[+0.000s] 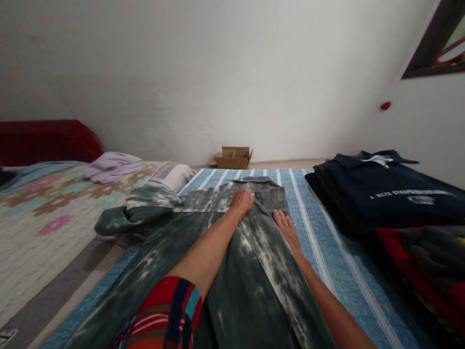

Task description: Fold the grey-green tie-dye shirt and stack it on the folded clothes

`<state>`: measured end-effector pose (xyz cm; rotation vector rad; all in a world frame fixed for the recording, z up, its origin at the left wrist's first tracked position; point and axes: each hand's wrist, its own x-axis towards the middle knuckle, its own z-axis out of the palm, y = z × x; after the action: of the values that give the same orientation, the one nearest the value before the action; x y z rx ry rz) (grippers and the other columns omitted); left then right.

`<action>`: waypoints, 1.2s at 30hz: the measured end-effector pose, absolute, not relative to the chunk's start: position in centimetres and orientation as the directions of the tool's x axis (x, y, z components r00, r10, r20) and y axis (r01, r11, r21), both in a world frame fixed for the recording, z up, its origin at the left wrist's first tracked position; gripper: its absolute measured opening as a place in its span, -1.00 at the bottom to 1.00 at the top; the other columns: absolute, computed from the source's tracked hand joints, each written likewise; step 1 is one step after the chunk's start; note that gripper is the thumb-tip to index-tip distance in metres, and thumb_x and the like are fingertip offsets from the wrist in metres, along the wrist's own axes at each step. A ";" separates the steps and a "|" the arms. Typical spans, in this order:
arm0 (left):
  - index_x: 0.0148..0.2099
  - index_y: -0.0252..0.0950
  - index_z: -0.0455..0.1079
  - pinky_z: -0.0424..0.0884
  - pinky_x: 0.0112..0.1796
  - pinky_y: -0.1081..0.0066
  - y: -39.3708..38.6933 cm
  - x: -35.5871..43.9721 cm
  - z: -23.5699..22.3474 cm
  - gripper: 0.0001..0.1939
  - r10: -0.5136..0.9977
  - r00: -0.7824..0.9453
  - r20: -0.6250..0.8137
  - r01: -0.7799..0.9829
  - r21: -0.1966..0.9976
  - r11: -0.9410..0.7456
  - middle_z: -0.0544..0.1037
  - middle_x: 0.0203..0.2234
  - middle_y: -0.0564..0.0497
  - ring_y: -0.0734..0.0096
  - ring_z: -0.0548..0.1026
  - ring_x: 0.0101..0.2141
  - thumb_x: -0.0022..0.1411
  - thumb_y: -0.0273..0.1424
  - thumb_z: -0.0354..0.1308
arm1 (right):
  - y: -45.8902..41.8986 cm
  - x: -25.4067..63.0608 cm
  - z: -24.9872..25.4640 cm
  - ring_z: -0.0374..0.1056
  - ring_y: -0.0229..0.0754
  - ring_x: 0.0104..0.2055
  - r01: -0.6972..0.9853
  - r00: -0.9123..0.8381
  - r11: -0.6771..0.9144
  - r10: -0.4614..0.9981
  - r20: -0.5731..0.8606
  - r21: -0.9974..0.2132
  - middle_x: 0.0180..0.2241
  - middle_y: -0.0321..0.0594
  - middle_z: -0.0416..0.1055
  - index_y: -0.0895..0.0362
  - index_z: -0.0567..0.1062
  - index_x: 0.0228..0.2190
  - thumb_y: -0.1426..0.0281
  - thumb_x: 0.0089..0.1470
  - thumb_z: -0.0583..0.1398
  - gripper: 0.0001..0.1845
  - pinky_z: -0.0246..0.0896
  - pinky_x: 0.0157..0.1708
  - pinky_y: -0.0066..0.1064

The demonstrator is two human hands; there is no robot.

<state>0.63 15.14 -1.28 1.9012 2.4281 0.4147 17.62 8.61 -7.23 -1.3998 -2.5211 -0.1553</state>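
A grey-green tie-dye denim jacket (pixel 210 232) lies spread in front of me, its collar at the far end. One sleeve sticks out to the left in a crumpled bunch, while the right side is folded over the back. My left hand (pixel 242 199) is closed near the collar, its fingers curled on the cloth with a raised fold beside them. Against the folded right edge, my right hand (pixel 286 227) lies flat with its fingers stretched out. The near end of the jacket runs out of the frame.
Beneath the jacket is a blue striped cover (pixel 323 242). Folded dark clothes (pixel 385 194) are stacked on the right, with a red and grey garment (pixel 421 261) nearer. On the left are a flowered blanket (pixel 54 232) and a lilac cloth (pixel 114 166). An open cardboard box (pixel 234 159) stands by the wall.
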 end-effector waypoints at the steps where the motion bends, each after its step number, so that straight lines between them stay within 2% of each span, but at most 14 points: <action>1: -0.12 -0.32 0.43 0.34 -0.18 0.34 14.9 0.6 -1.4 -0.68 0.958 -0.248 0.146 0.953 0.214 0.214 0.54 -0.20 -0.19 0.20 0.49 -0.14 0.29 -0.28 -0.09 | 8.6 17.6 -7.1 0.00 0.01 0.25 0.846 -0.506 0.533 0.820 0.268 -0.033 0.22 -0.02 0.10 0.13 0.29 0.14 0.44 0.21 -0.07 -0.51 -0.13 0.19 -0.17; 6: -0.03 -0.32 0.34 0.34 -0.18 0.26 14.2 1.0 -1.4 -0.67 0.954 -0.237 0.183 0.964 0.164 0.208 0.52 -0.21 -0.21 0.11 0.48 -0.15 0.33 -0.29 -0.14 | 8.5 17.7 -6.6 -0.01 0.00 0.26 0.852 -0.497 0.521 0.833 0.241 -0.044 0.23 -0.01 0.08 0.13 0.30 0.13 0.41 0.22 -0.07 -0.53 -0.14 0.19 -0.18; 9: 0.02 -0.36 0.27 0.32 -0.16 0.24 13.6 2.1 -0.6 -0.68 0.949 -0.217 0.229 0.972 0.135 0.190 0.47 -0.14 -0.23 0.08 0.42 -0.08 0.33 -0.31 -0.12 | 8.4 17.7 -6.1 -0.01 -0.01 0.26 0.859 -0.491 0.510 0.846 0.206 -0.043 0.23 -0.02 0.08 0.12 0.30 0.13 0.42 0.22 -0.06 -0.53 -0.13 0.19 -0.17; 13: -0.11 -0.37 0.33 0.29 -0.10 0.27 10.9 4.1 0.7 -0.78 0.940 -0.006 0.342 1.000 0.030 -0.004 0.41 -0.11 -0.20 0.11 0.33 -0.03 0.28 -0.37 -0.02 | 8.2 17.9 -5.8 -0.01 0.00 0.25 0.857 -0.497 0.514 0.844 0.202 -0.037 0.22 -0.02 0.09 0.13 0.30 0.13 0.44 0.22 -0.07 -0.53 -0.14 0.19 -0.17; 17: -0.24 -0.33 0.36 0.30 -0.14 0.34 5.0 4.1 1.7 -0.87 0.950 0.129 0.283 0.990 0.024 -0.142 0.44 -0.23 -0.10 0.23 0.38 -0.15 0.24 -0.39 0.02 | 8.1 18.1 -5.9 -0.01 -0.01 0.26 0.855 -0.496 0.518 0.836 0.236 -0.037 0.22 -0.03 0.10 0.13 0.31 0.12 0.43 0.22 -0.08 -0.53 -0.15 0.19 -0.19; 20: -0.26 -0.31 0.35 0.29 -0.17 0.33 -0.6 2.2 2.4 -0.87 0.969 0.069 0.238 0.997 0.009 -0.074 0.45 -0.28 -0.08 0.25 0.39 -0.19 0.25 -0.41 0.00 | 8.2 18.1 -6.2 0.00 0.01 0.25 0.849 -0.499 0.526 0.832 0.242 -0.055 0.21 -0.01 0.11 0.14 0.32 0.11 0.41 0.21 -0.07 -0.54 -0.13 0.18 -0.18; 23: -0.29 -0.30 0.34 0.28 -0.23 0.34 -5.1 -0.3 2.7 -0.86 0.978 -0.107 0.179 0.994 0.019 0.105 0.47 -0.32 -0.06 0.25 0.41 -0.24 0.24 -0.38 -0.02 | 8.2 18.1 -6.3 0.01 0.04 0.25 0.843 -0.506 0.534 0.829 0.238 -0.068 0.21 0.01 0.12 0.13 0.32 0.11 0.41 0.20 -0.06 -0.53 -0.10 0.17 -0.14; 26: -0.33 -0.27 0.32 0.26 -0.37 0.38 -7.6 -2.1 2.4 -0.76 0.951 -0.307 0.047 0.947 0.115 0.300 0.47 -0.44 -0.01 0.29 0.44 -0.37 0.24 -0.22 -0.02 | 8.1 18.2 -6.4 0.00 0.04 0.25 0.842 -0.505 0.536 0.826 0.251 -0.069 0.21 0.00 0.11 0.12 0.33 0.10 0.41 0.19 -0.06 -0.53 -0.11 0.18 -0.13; 29: -0.36 -0.26 0.30 0.23 -0.48 0.44 -8.2 -2.6 1.7 -0.73 0.914 -0.397 -0.081 0.846 0.354 0.398 0.43 -0.58 0.08 0.35 0.44 -0.49 0.14 -0.14 0.07 | 8.0 18.4 -6.6 -0.01 0.02 0.25 0.842 -0.506 0.536 0.825 0.252 -0.066 0.21 -0.01 0.12 0.14 0.32 0.10 0.42 0.19 -0.05 -0.53 -0.14 0.18 -0.16; 33: -0.31 -0.28 0.27 0.19 -0.62 0.51 -7.7 -1.7 1.5 -0.80 0.842 -0.441 -0.311 0.478 0.713 0.514 0.36 -0.69 0.16 0.46 0.39 -0.65 0.04 -0.29 0.16 | 8.0 18.5 -6.7 -0.02 0.01 0.25 0.843 -0.508 0.534 0.828 0.237 -0.059 0.21 -0.02 0.11 0.14 0.31 0.11 0.41 0.19 -0.05 -0.53 -0.16 0.19 -0.18; 36: -0.28 -0.30 0.27 0.18 -0.67 0.56 -7.4 -1.3 1.9 -0.77 0.789 -0.439 -0.430 0.209 0.805 0.555 0.37 -0.70 0.17 0.54 0.33 -0.69 -0.03 -0.40 0.20 | 8.0 18.6 -6.6 -0.05 0.00 0.26 0.844 -0.510 0.533 0.832 0.220 -0.056 0.22 -0.03 0.08 0.14 0.28 0.13 0.41 0.19 -0.04 -0.52 -0.18 0.20 -0.18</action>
<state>-1.26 -7.41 1.93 0.8073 1.9418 0.8641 18.62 8.03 -6.65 -1.4173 -2.5518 -0.0848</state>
